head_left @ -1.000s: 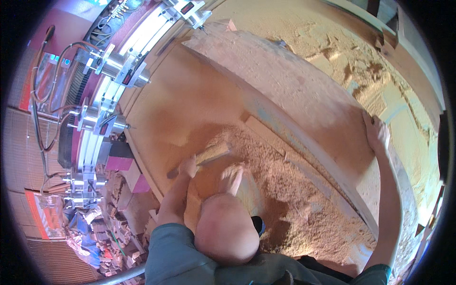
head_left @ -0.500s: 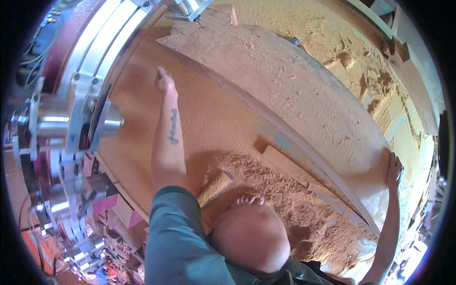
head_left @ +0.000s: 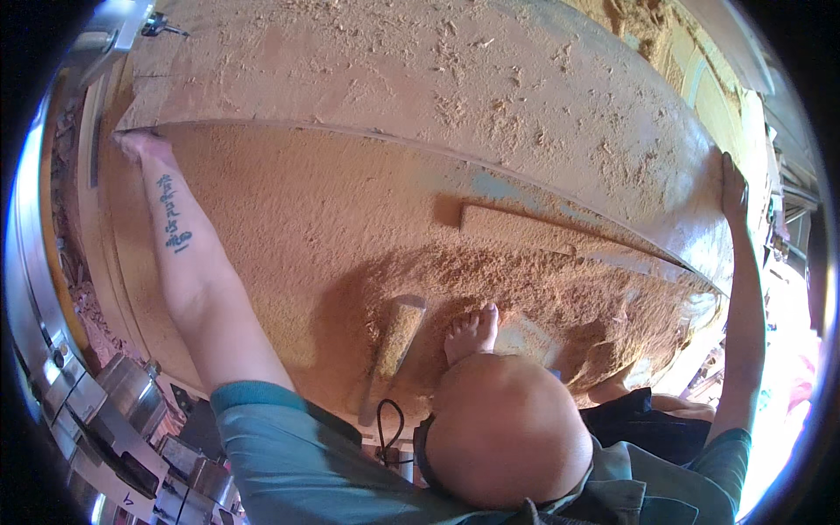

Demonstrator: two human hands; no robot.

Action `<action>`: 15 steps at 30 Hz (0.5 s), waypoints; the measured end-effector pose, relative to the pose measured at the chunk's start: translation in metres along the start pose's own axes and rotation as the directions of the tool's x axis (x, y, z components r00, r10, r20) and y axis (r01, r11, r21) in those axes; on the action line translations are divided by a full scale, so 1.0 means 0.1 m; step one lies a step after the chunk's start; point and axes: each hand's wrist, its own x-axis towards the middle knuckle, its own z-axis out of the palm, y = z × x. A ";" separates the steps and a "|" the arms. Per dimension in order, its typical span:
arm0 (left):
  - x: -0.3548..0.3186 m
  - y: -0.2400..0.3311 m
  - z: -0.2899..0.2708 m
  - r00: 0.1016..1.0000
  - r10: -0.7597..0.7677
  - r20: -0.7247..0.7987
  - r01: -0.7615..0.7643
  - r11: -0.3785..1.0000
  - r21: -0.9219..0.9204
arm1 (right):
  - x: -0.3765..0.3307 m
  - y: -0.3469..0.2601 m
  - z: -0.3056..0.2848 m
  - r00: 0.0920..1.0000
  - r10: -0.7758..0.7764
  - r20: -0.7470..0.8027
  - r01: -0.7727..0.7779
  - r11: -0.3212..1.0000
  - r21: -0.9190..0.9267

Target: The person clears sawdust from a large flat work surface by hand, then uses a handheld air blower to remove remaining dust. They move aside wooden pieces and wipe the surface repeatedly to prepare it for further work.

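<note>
A long, broad wooden slab (head_left: 394,70) with a curved edge, strewn with sawdust and shavings, spans the upper part of the head view. At its pointed left corner is my left hand (head_left: 144,145), closed on the edge; its fingertips are partly hidden and slightly blurred. My right hand (head_left: 735,191) wraps over the slab's right end, with the fingers on the far side. Both arms are stretched wide apart. Below the slab's near edge lies a narrow wooden strip (head_left: 516,229), dusted over.
A sawdust-covered bed (head_left: 262,210) lies under the slab. A short wooden piece (head_left: 398,337) rests near a bare foot (head_left: 472,332) in heaped sawdust. Metal machine parts (head_left: 131,394) stand at lower left, and a machine head with a thin bit (head_left: 166,28) is at upper left.
My left hand has gone from free above the sawdust to the slab's left corner. The slab appears turned, lying more level across the view, which has also shifted. My right hand stays on its right end.
</note>
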 end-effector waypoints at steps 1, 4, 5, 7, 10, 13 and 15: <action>-0.01 -0.03 0.04 1.000 0.002 0.006 -0.002 1.000 -0.006 | -0.03 0.02 -0.02 1.000 -0.008 -0.023 0.008 1.000 -0.014; 0.01 0.01 -0.01 1.000 0.019 0.010 -0.019 1.000 -0.021 | -0.01 0.13 0.08 0.997 0.001 -0.076 0.000 1.000 0.009; -0.03 0.05 0.02 1.000 0.025 0.018 -0.024 0.999 -0.025 | 0.00 0.19 0.13 0.997 0.033 -0.072 -0.031 0.999 0.039; -0.07 -0.08 0.16 0.998 0.001 0.062 0.003 0.998 -0.061 | 0.00 1.02 0.06 0.978 -0.167 -0.123 0.159 0.984 -0.073; -0.16 -0.09 -0.25 0.998 -0.011 0.065 0.010 1.000 0.024 | 0.18 0.72 0.23 0.993 -0.103 -0.058 0.096 0.988 -0.117; -0.27 -0.06 -0.46 0.997 -0.038 0.069 0.033 0.997 0.076 | 0.07 0.34 0.13 0.999 -0.025 -0.034 0.025 1.000 -0.009; -0.34 -0.07 -0.59 0.996 -0.058 0.066 0.052 0.994 0.092 | 0.03 0.29 0.10 0.992 -0.103 -0.074 0.093 0.987 -0.134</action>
